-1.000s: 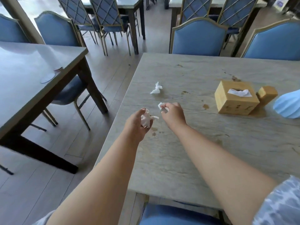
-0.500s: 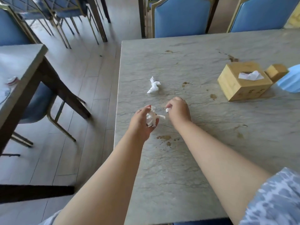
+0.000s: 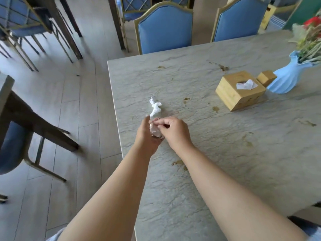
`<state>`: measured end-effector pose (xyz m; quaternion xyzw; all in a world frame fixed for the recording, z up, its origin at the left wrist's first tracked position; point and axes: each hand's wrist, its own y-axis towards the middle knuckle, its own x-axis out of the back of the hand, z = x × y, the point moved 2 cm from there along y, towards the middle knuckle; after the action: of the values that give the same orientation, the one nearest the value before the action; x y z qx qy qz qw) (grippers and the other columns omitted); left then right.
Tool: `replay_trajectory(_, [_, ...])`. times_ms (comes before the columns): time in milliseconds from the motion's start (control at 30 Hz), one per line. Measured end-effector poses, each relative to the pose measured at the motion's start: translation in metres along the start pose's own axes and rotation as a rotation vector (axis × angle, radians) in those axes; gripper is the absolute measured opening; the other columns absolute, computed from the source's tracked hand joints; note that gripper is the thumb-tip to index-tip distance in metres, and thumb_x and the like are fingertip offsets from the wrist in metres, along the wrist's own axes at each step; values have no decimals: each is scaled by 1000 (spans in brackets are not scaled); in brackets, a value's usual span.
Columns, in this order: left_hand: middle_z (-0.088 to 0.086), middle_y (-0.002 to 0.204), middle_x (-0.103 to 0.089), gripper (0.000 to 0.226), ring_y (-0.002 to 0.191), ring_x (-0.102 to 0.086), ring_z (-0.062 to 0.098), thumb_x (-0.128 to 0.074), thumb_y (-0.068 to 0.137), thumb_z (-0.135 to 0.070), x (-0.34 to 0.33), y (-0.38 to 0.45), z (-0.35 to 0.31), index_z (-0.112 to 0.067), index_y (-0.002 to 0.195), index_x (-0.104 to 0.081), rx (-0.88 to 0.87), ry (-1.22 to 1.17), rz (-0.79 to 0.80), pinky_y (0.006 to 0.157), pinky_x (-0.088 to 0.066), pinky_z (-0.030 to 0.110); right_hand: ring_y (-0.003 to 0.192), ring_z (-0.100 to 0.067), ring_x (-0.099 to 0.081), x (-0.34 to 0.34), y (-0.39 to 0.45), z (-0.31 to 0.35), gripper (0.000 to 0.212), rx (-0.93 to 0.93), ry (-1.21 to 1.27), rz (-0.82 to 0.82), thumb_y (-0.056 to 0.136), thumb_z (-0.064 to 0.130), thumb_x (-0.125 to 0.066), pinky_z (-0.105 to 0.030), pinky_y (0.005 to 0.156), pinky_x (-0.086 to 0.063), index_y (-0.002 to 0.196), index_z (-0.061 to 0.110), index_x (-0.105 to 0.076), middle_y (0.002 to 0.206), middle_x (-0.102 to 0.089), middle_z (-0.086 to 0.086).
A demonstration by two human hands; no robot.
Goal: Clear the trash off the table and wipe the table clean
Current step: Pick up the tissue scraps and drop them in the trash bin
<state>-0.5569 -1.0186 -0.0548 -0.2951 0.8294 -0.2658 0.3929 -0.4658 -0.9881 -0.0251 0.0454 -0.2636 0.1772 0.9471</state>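
Note:
A crumpled white tissue wad [image 3: 155,131] sits in my left hand [image 3: 145,136], whose fingers cup it above the grey stone table [image 3: 225,153]. My right hand [image 3: 173,130] presses against the left one, its fingertips pinched at the top of that wad. Just beyond both hands another twisted white tissue [image 3: 155,107] lies loose on the table near its left edge. Brown stains [image 3: 215,109] spot the tabletop in several places, including one patch [image 3: 179,164] under my right forearm.
A wooden tissue box [image 3: 240,90] stands at the right, with a small wooden block [image 3: 266,77] and a light blue vase of flowers [image 3: 286,79] behind it. Two blue chairs [image 3: 165,26] line the far side. A dark table [image 3: 10,101] and chair stand left.
My right hand has come over to my left hand and now touches the wad held there; the small scrap it pinched is no longer separately visible. The view shifted right, showing the vase.

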Motion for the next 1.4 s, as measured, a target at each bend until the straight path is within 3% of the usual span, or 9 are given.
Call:
replay_trajectory(67, [11, 95, -64, 25, 76, -63, 21, -56, 95, -33, 2, 7, -6, -9, 102, -59, -4, 49, 18, 72, -52, 32, 84, -2, -62, -1, 5, 1, 20, -32, 7, 1, 86, 11, -64, 2, 65, -39, 97, 21, -77, 99, -74, 8])
replay_trajectory(200, [15, 95, -60, 11, 75, -62, 22, -61, 91, -18, 7, 20, -20, -8, 92, -58, -1, 9, -41, 63, -56, 30, 72, 0, -60, -1, 29, -2, 28, -106, 67, -68, 86, 4, -55, -8, 62, -45, 91, 22, -76, 82, -70, 14])
replay_trajectory(333, [15, 94, -58, 7, 75, -59, 22, -60, 91, -12, 12, 33, -33, -8, 86, -58, 8, -73, -45, 75, -54, 34, 111, -14, -57, -17, 71, -12, 40, -34, -132, -3, 86, -2, -51, -24, 94, -46, 114, 22, -68, 120, -61, 2])
replay_trajectory(500, [14, 90, -60, 7, 72, -60, 22, -61, 91, -15, 19, 49, -43, -9, 93, -57, -7, -41, -72, 80, -53, 37, 132, -19, -32, -44, 104, -29, 56, -21, -338, 187, 85, -10, -48, -22, 102, -32, 127, 26, -62, 148, -36, 0])
replay_trajectory(700, [11, 90, -59, 7, 72, -59, 20, -59, 92, -17, 23, 55, -47, -12, 95, -61, -17, 18, -59, 62, -51, 32, 106, -24, -53, -53, 118, -37, 30, -106, -365, 147, 83, 4, -52, -21, 80, -35, 103, 12, -73, 122, -57, -12])
replay_trajectory(867, [11, 84, -61, 7, 65, -61, 23, -61, 91, -19, 17, 53, -44, -15, 94, -66, -19, 87, -50, 72, -46, 34, 76, -16, -57, -27, 98, -28, 24, -73, -218, -38, 88, 3, -57, -16, 53, -35, 101, 17, -71, 92, -67, -2])
replay_trajectory(1033, [12, 96, -60, 21, 72, -61, 21, -66, 88, -19, 4, 46, -36, -10, 107, -65, -15, 71, -30, 68, -54, 33, 75, -11, -65, -3, 67, -4, 24, -92, 70, -143, 83, 17, -71, -19, 66, -49, 95, 23, -51, 87, -67, 6])
replay_trajectory(1233, [11, 99, -64, 10, 77, -60, 21, -60, 91, -20, -17, 25, -19, -17, 99, -65, -9, 110, 26, 64, -50, 31, 76, -1, -50, 12, 21, 0, 19, -9, -183, -173, 77, 32, -75, -9, 59, -35, 81, 33, -57, 90, -64, 3])
replay_trajectory(1400, [15, 95, -63, 16, 70, -61, 20, -53, 97, -25, -25, 7, -5, -15, 98, -65, -9, 88, 128, 67, -49, 31, 94, -18, -47, 20, 1, -4, 12, 50, -249, -286, 75, 29, -79, -21, 69, -36, 80, 21, -72, 84, -69, 8])
